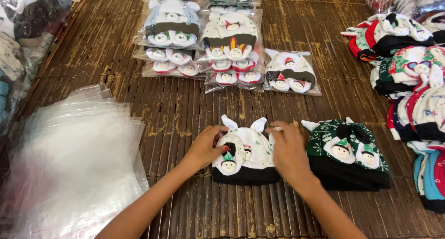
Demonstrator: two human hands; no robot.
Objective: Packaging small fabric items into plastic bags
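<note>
The white knitted baby cap with black band and snowman faces (245, 153) lies at 6 o'clock on the dark slatted bamboo table (185, 104); it is judged soft, light, limp, best pinched at both edges; the left hand (206, 146) and right hand (288, 152) are grasping its sides; fingertips are hidden; the green cap (347, 153) sits at 3 o'clock.

Clear plastic bags (74, 160) lie stacked left — bagged hat sets (218, 40) behind, loose hats (412, 67) piled right.

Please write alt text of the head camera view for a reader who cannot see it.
Left hand and right hand touch a white knitted baby hat with ears on a brown slatted mat, between clear plastic bags and a dark green hat.
</note>
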